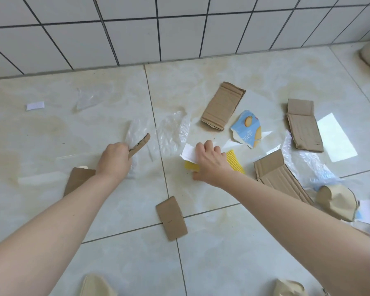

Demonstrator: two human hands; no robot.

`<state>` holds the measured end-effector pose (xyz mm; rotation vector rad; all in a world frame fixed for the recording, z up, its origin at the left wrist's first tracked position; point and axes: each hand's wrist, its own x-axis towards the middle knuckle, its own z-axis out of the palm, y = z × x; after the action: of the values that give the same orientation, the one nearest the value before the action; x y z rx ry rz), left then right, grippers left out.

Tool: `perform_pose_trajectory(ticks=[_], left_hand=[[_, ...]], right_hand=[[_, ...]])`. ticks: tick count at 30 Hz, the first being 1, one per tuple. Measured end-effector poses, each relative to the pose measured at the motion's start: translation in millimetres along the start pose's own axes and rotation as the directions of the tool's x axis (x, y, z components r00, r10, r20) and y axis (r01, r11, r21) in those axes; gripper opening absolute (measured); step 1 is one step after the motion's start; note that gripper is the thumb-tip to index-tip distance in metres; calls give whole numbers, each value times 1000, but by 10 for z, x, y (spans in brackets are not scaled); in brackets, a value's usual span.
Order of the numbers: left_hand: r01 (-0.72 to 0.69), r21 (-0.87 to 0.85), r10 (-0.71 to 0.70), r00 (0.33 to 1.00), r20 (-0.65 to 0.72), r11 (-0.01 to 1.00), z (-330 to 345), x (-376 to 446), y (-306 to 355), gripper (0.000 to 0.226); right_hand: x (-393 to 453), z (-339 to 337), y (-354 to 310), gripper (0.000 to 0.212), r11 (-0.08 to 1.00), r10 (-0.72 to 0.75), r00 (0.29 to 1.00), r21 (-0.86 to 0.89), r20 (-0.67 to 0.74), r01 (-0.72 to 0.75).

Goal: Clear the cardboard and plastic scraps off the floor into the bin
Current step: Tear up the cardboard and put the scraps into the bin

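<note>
Hands worked the littered floor (120,210): the left hand (114,160) clutched a cardboard strip (139,144) with clear plastic (132,133), while the right hand (209,165) pinched a white paper scrap (189,153) over yellow foam netting (235,160). Cardboard pieces (222,105), a torn blue wrapper (247,129) and plastic film (172,129) lay scattered around; no bin was in view, and most of the clearing seemed left.
</note>
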<state>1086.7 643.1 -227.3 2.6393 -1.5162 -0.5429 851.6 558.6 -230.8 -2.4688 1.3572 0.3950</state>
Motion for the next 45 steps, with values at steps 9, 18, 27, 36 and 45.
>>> perform_pose_trajectory(ticks=[9, 18, 27, 36, 45], left_hand=[[156, -417, -196, 979, -54, 895, -3, -83, -14, 56], [255, -500, -321, 946, -48, 828, -308, 65, 377, 37], [95, -763, 4, 992, 127, 640, -97, 139, 1088, 24], [-216, -176, 260, 921, 291, 960, 363, 160, 948, 63], [-59, -340, 165, 942, 292, 939, 311, -269, 825, 19]], right_hand=[[-317, -37, -38, 46, 963, -130, 988, 227, -82, 146], [-343, -44, 381, 42, 963, 126, 979, 256, -159, -82], [-304, 237, 388, 54, 968, 185, 980, 184, -74, -169], [-400, 345, 258, 47, 953, 264, 958, 184, -113, -241], [-572, 414, 156, 44, 900, 313, 949, 333, -46, -281]])
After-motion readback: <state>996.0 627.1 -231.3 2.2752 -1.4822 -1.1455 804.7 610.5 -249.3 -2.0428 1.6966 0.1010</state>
